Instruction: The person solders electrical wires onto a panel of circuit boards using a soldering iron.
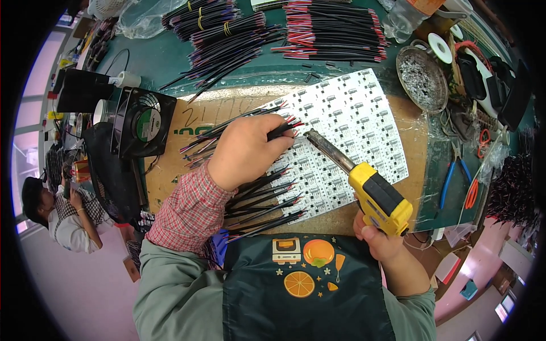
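Note:
My left hand (242, 149) is closed on a short black cable (278, 131) with bared red and black wire ends, held over a white circuit board panel (364, 128). My right hand (380, 241) grips a yellow and black soldering gun (378, 196) from below. The gun's dark tip sits just right of the wire ends; whether they touch is too small to tell. Small components in rows cover the panel, which lies slanted on a cardboard sheet (414, 148). Several black cables (261, 207) lie along the panel's left edge, their ends on it.
Cable bundles (335, 31) lie at the back. A small fan (147, 124) stands at the left; a round metal dish (422, 78) of solder scraps sits at the back right. Blue-handled pliers (452, 176) rest at the right. Another person (62, 219) sits far left.

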`<state>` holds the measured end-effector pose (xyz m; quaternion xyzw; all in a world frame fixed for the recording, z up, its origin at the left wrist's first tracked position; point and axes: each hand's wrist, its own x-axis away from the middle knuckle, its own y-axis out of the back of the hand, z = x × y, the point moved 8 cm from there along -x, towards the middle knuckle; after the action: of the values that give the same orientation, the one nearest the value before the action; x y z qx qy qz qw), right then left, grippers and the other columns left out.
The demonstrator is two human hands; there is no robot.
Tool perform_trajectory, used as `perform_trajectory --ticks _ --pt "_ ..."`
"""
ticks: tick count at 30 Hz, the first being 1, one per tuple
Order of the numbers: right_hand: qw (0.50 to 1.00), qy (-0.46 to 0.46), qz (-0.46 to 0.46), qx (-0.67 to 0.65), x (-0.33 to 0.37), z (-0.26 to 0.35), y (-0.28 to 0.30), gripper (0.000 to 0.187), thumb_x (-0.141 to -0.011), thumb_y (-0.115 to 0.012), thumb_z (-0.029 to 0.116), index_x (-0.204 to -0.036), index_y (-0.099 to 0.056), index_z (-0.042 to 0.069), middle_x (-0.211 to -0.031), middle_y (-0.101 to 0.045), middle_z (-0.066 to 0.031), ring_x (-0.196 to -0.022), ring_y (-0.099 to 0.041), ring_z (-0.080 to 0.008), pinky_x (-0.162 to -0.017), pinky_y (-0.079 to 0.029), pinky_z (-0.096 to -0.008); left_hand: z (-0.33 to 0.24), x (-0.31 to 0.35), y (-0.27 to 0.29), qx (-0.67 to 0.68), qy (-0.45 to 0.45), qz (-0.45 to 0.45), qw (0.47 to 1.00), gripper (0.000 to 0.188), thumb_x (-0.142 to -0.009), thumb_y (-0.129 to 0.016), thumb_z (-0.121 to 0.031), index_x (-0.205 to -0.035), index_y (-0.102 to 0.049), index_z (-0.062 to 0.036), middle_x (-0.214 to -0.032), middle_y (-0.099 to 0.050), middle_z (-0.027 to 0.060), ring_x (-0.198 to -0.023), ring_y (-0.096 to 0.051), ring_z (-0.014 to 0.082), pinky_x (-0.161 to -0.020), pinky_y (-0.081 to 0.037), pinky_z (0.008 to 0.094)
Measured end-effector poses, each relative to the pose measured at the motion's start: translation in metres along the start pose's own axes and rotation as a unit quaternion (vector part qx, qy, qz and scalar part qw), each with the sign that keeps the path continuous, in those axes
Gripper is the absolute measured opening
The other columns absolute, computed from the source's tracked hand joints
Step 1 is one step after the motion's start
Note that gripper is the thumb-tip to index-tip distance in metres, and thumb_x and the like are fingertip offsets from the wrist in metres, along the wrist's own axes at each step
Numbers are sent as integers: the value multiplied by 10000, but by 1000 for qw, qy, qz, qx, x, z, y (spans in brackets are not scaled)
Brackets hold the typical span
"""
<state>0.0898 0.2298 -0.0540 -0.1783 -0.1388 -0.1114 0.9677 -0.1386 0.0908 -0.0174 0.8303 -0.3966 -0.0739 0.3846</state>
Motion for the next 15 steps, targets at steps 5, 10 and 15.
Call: perform_trajectory --ticks 5,10,15 --pt "1000 10 7 -1 -1 3 -2 204 -808 -687 37 -982 -581 18 -790 -585 -36 -687 -548 -115 -611 -444 -267 -2 0 -1 -17 -9 -5 1000 210 -797 -711 -154 -954 -678 -18 -818 -686 134 -736 -664 252 -682 -508 335" --pt "999 13 -3 29 -1 1 -1 232 -773 -680 -16 -983 -585 13 -787 -581 -28 -686 -545 -103 -606 -441 -259 -3 0 0 -20 -11 -9 1000 209 -794 -710 -157 -944 -674 -16 -817 -686 138 -734 -666 269 -673 -507 340" --pt "1000 -4 -12 21 1 -2 0 263 -767 -676 -28 -1010 -582 10 -802 -580 -27 -699 -545 -103 -614 -443 -260 -4 0 0 -26 -13 -10 1000 212 -793 -710 -172 -930 -671 -15 -811 -681 144 -727 -663 280 -669 -506 346"
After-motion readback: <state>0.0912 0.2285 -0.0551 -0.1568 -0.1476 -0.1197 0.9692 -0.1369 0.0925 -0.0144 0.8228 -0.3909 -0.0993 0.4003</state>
